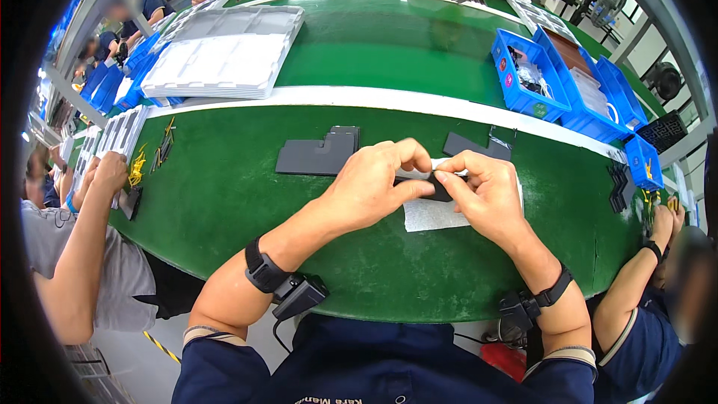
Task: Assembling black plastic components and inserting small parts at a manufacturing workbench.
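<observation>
My left hand and my right hand meet over the green table. Between their fingertips is a small flat black piece, partly hidden by my fingers; its exact kind I cannot make out. Both hands pinch it with thumb and forefinger. Under them lies a whitish sheet, part of it covered by the right hand. Just beyond my left hand sit dark grey flat cut-out panels, overlapping one another. Another dark grey panel rests beyond my right hand.
Stacked white trays stand at the far left, and blue bins with small parts at the far right. Yellow and black strips lie left. Black angled pieces lie right, near a small blue bin. Co-workers sit on both sides and opposite.
</observation>
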`<control>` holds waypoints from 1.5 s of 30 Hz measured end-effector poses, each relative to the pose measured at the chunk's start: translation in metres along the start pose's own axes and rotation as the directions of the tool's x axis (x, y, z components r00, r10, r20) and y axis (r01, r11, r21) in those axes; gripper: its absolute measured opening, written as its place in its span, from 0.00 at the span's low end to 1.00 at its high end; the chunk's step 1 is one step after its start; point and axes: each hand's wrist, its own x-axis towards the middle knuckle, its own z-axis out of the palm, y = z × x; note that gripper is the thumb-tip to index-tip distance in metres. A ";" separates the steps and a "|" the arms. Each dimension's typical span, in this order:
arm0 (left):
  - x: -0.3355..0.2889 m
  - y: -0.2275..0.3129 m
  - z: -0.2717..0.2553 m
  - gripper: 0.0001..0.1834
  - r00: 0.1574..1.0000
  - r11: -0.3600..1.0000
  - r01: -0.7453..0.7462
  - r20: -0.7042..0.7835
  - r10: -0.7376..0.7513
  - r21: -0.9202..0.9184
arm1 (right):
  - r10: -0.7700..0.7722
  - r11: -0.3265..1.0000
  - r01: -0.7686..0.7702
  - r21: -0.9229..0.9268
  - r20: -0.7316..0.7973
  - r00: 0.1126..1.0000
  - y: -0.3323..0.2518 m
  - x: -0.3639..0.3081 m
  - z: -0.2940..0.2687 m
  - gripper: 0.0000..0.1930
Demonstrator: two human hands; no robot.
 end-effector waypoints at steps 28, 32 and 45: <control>0.004 0.015 -0.003 0.09 0.974 0.941 0.100 -0.163 -0.159 -0.323 | 0.032 0.973 -0.009 0.230 -0.097 0.995 0.010 -0.004 0.009 0.03; 0.004 0.011 -0.009 0.10 0.981 0.923 0.158 -0.054 -0.189 -0.350 | 0.058 0.944 -0.088 0.318 0.103 0.993 0.015 -0.002 0.003 0.04; 0.008 -0.050 -0.075 0.13 0.945 0.918 0.323 -0.137 -0.298 0.230 | -0.301 0.594 0.351 -0.724 0.205 0.931 0.053 0.016 -0.025 0.19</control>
